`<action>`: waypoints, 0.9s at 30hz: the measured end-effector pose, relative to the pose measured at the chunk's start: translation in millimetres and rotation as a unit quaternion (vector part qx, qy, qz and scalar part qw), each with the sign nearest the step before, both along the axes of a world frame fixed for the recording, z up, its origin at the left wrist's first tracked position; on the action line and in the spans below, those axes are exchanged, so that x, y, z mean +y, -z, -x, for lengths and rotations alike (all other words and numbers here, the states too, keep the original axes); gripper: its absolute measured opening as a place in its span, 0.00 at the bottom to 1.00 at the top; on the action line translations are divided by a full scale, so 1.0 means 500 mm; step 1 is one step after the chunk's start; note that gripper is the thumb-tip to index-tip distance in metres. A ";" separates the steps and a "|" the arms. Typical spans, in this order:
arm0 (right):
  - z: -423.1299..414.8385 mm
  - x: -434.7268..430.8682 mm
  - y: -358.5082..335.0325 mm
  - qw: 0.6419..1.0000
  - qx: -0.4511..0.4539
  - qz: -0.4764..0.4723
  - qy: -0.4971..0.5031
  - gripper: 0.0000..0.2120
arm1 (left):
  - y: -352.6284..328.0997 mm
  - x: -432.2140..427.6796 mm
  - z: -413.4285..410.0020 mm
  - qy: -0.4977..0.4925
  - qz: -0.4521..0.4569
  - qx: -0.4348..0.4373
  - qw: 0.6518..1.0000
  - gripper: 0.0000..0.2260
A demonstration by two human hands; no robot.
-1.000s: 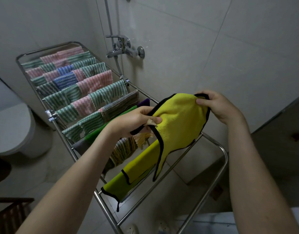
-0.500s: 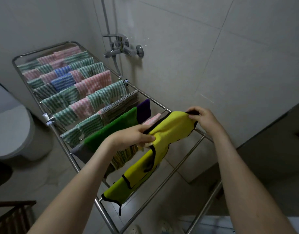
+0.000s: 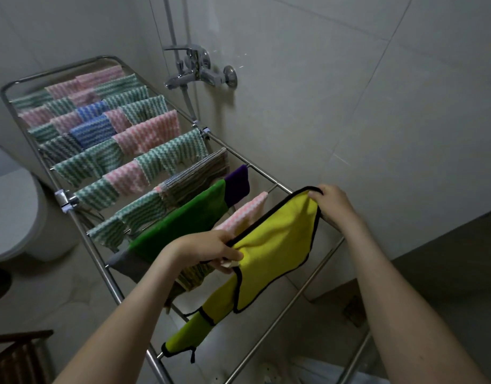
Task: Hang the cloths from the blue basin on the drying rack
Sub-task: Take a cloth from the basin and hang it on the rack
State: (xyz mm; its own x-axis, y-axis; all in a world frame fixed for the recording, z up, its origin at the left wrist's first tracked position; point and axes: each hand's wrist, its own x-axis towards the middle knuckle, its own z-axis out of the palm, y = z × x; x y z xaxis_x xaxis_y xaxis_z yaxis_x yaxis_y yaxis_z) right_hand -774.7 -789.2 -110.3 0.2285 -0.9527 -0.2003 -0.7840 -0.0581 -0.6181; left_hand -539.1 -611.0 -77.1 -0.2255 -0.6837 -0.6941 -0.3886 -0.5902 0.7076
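A yellow cloth (image 3: 277, 245) with black edging is stretched over the near end of the metal drying rack (image 3: 100, 261). My left hand (image 3: 208, 249) pinches its left edge. My right hand (image 3: 334, 205) grips its far right corner by the rack's wall-side rail. Part of the cloth hangs down between the rails. Beyond it hang a pink striped cloth (image 3: 247, 214), a green cloth (image 3: 183, 228), a purple cloth (image 3: 237, 184) and several striped cloths. The blue basin is out of view.
A shower mixer tap (image 3: 196, 70) and its hose stick out of the tiled wall right behind the rack. A white toilet (image 3: 11, 214) stands left of the rack. A dark wooden frame (image 3: 14, 353) sits at the lower left.
Both hands have lowered the yellow cloth from above the rack onto its near rails and spread it wider. My right hand has moved right toward the wall-side rail.
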 end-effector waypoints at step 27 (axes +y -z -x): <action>-0.046 0.014 0.093 0.993 0.015 0.047 0.111 0.04 | 0.139 -0.068 0.014 0.131 0.031 -0.110 0.985 0.05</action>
